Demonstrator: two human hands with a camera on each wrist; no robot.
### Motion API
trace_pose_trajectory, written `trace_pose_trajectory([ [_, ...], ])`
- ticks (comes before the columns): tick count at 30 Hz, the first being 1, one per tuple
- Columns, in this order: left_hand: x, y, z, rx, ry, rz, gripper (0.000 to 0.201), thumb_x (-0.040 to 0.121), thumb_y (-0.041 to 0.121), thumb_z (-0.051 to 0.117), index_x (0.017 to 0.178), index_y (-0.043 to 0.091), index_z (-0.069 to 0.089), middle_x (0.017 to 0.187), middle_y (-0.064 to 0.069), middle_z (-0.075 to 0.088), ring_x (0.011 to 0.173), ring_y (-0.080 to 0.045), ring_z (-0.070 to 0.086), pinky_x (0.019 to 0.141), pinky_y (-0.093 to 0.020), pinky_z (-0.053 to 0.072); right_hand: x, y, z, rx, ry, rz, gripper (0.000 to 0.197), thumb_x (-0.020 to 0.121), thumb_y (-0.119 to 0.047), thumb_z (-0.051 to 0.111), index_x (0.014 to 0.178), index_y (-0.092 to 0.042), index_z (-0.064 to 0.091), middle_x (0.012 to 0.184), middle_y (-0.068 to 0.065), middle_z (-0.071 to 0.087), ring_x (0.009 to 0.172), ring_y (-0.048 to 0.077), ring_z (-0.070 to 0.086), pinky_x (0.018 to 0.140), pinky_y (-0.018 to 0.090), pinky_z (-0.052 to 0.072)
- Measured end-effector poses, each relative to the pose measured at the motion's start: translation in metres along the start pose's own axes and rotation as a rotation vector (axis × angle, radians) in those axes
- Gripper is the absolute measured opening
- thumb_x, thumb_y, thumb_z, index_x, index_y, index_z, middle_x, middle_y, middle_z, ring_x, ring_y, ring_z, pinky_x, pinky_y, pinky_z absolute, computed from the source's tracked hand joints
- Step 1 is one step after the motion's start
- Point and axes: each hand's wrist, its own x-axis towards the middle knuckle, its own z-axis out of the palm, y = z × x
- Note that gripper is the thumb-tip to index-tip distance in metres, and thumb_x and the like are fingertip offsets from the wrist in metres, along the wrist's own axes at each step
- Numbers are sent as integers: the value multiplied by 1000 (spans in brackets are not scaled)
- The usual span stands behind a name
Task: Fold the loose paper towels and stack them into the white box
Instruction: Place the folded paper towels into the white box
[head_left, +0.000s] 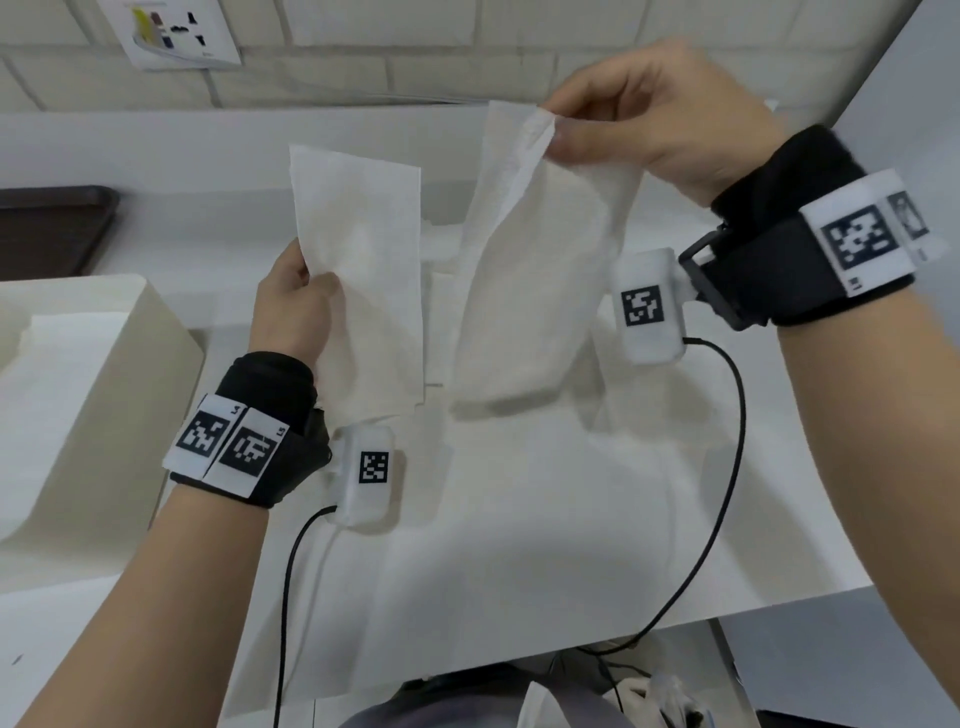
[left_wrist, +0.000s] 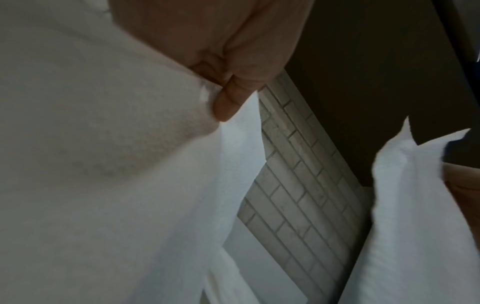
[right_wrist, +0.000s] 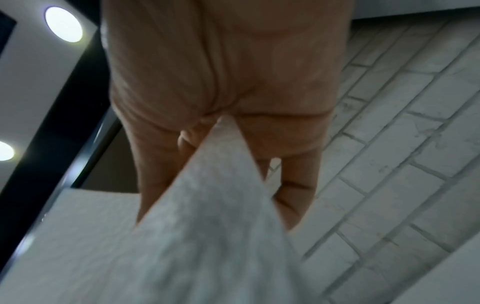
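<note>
Open white box sits far left on the bench. Left hand pinches a flat white paper towel upright, nearer the box. Right hand pinches another crumpled white towel, hanging lengthwise, farther right.

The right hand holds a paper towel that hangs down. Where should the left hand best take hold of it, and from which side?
Probably its free bottom edge, from the left. The right hand pinches only the top, so the towel hangs limp. The left hand first must put down its own towel.
</note>
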Motion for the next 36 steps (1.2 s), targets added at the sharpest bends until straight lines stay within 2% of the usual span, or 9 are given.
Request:
trace_pose_trajectory([
  [7, -12, 21, 17, -109, -141, 50, 25, 99, 18, 42, 96, 30, 63, 91, 13, 67, 84, -4, 64, 74, -18, 51, 5, -10, 11, 159, -127, 4, 8, 80, -10, 62, 84, -17, 62, 72, -14, 69, 70, -4, 62, 70, 10, 47],
  [13, -25, 22, 32, -126, -368, -13, 23, 99, 28, 40, 99, 36, 61, 89, 20, 70, 86, 2, 65, 77, -16, 49, 22, 12, 26, 35, 47, 161, 9, 73, -27, 73, 76, -22, 66, 98, 4, 66, 94, 12, 59, 99, 29, 43],
  [16, -27, 19, 36, -199, -435, -102, 23, 99, 27, 37, 106, 30, 58, 94, 15, 70, 86, 0, 66, 73, -16, 52, 25, 27, 32, -16, 90, 236, 15, 84, -16, 66, 72, -22, 61, 78, -8, 60, 77, 3, 54, 85, 19, 42],
  [20, -28, 18, 40, -207, -392, -163, 25, 100, 29, 36, 113, 25, 57, 99, 12, 68, 87, -3, 65, 73, -18, 52, 25, 38, 43, 9, 182, 279, 18, 86, -13, 64, 70, -18, 58, 73, -4, 54, 68, 3, 50, 66, 9, 42],
  [23, -28, 17, 46, -168, -260, -181, 33, 99, 35, 37, 123, 21, 53, 117, 3, 62, 105, -12, 60, 92, -28, 47, 26, 46, 53, 10, 300, 284, 21, 85, -12, 65, 67, -18, 57, 70, -7, 55, 67, 1, 51, 69, 11, 42],
  [26, -29, 17, 53, -82, -215, -72, 23, 100, 31, 33, 101, 31, 57, 108, 10, 62, 105, -10, 57, 99, -31, 41, 27, 52, 62, 21, 445, 280, 23, 82, -14, 69, 65, -22, 55, 74, -10, 56, 73, 2, 52, 76, 16, 42],
  [28, -28, 17, 56, -91, -193, -37, 28, 101, 26, 32, 88, 32, 56, 96, 12, 61, 95, -8, 57, 94, -28, 43, 24, 51, 70, 57, 552, 281, 16, 80, -17, 70, 82, -21, 55, 93, -7, 56, 84, 4, 50, 79, 13, 39],
  [33, -22, 14, 56, -184, -126, -122, 30, 98, 22, 35, 80, 24, 58, 86, 5, 62, 88, -16, 59, 89, -32, 46, 3, 51, 88, 185, 410, 539, 81, 82, -34, 68, 140, -15, 14, 137, 8, 32, 125, 21, 39, 105, 30, 35],
  [36, -19, 11, 60, -158, -143, -174, 26, 98, 31, 36, 108, 18, 57, 110, 0, 62, 105, -19, 58, 99, -38, 44, -7, 57, 96, 98, 198, 646, 47, 95, -29, 48, 132, -14, 22, 116, 4, 39, 95, 17, 51, 79, 18, 40],
])
